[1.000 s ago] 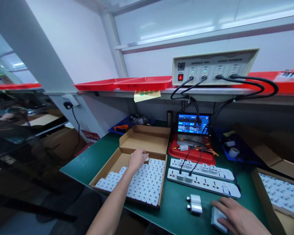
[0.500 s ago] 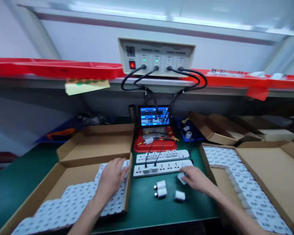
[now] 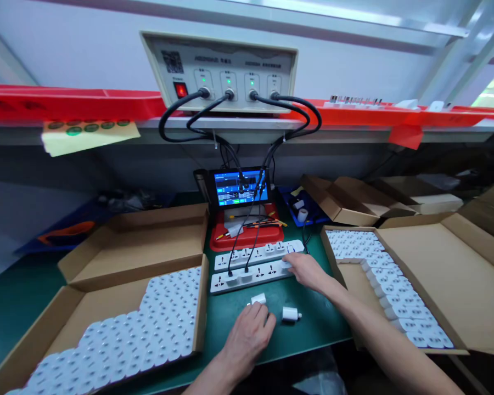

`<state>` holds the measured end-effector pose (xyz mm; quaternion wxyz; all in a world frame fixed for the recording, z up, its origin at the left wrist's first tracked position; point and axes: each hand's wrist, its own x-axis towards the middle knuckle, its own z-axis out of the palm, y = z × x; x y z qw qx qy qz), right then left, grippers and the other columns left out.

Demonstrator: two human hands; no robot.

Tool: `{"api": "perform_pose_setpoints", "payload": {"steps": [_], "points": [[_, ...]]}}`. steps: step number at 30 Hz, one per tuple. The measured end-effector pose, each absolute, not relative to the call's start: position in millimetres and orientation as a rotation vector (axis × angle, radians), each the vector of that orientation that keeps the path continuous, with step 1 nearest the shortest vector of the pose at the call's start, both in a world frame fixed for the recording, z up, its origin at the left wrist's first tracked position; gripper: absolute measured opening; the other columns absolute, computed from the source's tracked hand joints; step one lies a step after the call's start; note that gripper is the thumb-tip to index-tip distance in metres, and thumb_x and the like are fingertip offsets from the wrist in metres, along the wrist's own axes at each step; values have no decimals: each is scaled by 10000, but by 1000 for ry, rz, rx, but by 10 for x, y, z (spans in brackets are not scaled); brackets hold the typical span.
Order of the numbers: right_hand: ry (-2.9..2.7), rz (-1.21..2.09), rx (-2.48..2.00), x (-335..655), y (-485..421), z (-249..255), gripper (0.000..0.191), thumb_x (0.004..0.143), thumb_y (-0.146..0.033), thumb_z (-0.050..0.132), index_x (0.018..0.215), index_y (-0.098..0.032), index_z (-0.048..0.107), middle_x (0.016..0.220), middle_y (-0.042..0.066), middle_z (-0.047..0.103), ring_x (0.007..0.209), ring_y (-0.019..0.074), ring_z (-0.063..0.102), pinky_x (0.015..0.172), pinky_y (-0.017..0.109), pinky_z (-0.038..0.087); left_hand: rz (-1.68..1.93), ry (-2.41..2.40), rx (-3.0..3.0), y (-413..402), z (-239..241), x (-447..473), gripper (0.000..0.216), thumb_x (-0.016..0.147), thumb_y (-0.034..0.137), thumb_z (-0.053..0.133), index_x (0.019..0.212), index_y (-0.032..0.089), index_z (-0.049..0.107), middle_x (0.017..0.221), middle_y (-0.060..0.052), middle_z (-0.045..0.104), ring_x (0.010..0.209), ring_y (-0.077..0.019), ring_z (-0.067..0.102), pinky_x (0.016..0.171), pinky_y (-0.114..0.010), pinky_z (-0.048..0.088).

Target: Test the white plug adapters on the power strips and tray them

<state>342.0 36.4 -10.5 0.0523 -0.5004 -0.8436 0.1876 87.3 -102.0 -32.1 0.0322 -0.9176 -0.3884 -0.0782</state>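
My left hand (image 3: 247, 331) rests palm down on the green mat, fingers curled over a small white charger (image 3: 258, 299) that pokes out beyond them. A second white charger (image 3: 290, 314) lies loose just to its right. My right hand (image 3: 307, 271) is at the right end of the near white power strip (image 3: 251, 276), fingers closed over something I cannot make out. A second power strip (image 3: 258, 254) lies behind it, with black cables plugged into both.
An open cardboard box (image 3: 132, 307) of white chargers sits at left, another box (image 3: 399, 285) at right. Behind the strips are a red tray (image 3: 247, 235), a small lit screen (image 3: 241, 187) and a beige tester (image 3: 218, 68) on the shelf. Folded boxes (image 3: 354, 200) lie at the back right.
My left hand left the left box and came down on the chargers on the mat. My right hand moved up to the near power strip. The view shifted right and closer.
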Motion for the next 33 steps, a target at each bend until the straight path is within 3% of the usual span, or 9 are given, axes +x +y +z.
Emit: {"api": "perform_pose_setpoints", "payload": {"steps": [2, 7, 14, 21, 25, 29, 33], "points": [[-2587, 547, -1514, 3415, 379, -119, 213, 986, -109, 673, 1171, -206, 712, 1186, 108, 790, 1064, 264, 743, 841, 290, 474, -264, -1354, -2933, -927, -216, 895, 172, 1012, 118, 548, 1093, 221, 658, 1007, -98, 695, 927, -280, 650, 785, -404, 561], [-2606, 505, -1485, 3411, 383, -140, 258, 952, -87, 668, 1179, -204, 704, 1192, 114, 787, 1060, 257, 736, 857, 290, 480, -310, -1707, -2952, -386, 59, 1065, 413, 1093, 203, 474, 1503, 201, 523, 1254, -134, 694, 1085, -281, 702, 918, -404, 586], [-2586, 552, -1487, 3408, 351, -116, 285, 953, -65, 629, 1197, -193, 705, 1235, 127, 785, 1138, 275, 727, 892, 309, 475, 191, -1891, -2824, 181, 97, 1287, 340, 995, 49, 499, 1274, 170, 650, 1270, -156, 698, 1035, -280, 758, 913, -378, 579], [-2617, 523, -1503, 3421, 366, -78, 259, 965, -95, 660, 1202, -191, 709, 1191, 120, 795, 1090, 283, 745, 858, 316, 470, 225, -1873, -2870, 154, 149, 1385, 401, 941, 2, 536, 1294, 143, 661, 1283, -192, 700, 1053, -304, 779, 933, -407, 599], [-2607, 480, -1397, 3327, 387, -7, 199, 991, -204, 715, 1188, -186, 742, 1168, 125, 791, 1108, 304, 726, 934, 359, 488, -156, -1856, -2887, -44, 200, 1153, 359, 1006, 123, 571, 1351, 193, 644, 1300, -166, 710, 1063, -295, 763, 906, -394, 597], [-2437, 581, -1196, 2968, 375, 4, 227, 1012, -258, 746, 1232, -202, 755, 1226, 112, 779, 1165, 291, 695, 1039, 391, 480, -910, -2039, -2576, -244, 246, 613, 200, 1092, 358, 526, 1076, 230, 679, 998, -80, 750, 918, -239, 725, 832, -343, 551], [-2316, 718, -1138, 2479, 373, -49, 138, 993, -241, 777, 1126, -203, 774, 1125, 82, 783, 1103, 262, 687, 997, 366, 483, -1122, -2317, -2309, -228, 244, 163, 169, 1007, 406, 636, 1061, 248, 659, 844, -7, 712, 772, -216, 677, 761, -321, 501]]}}
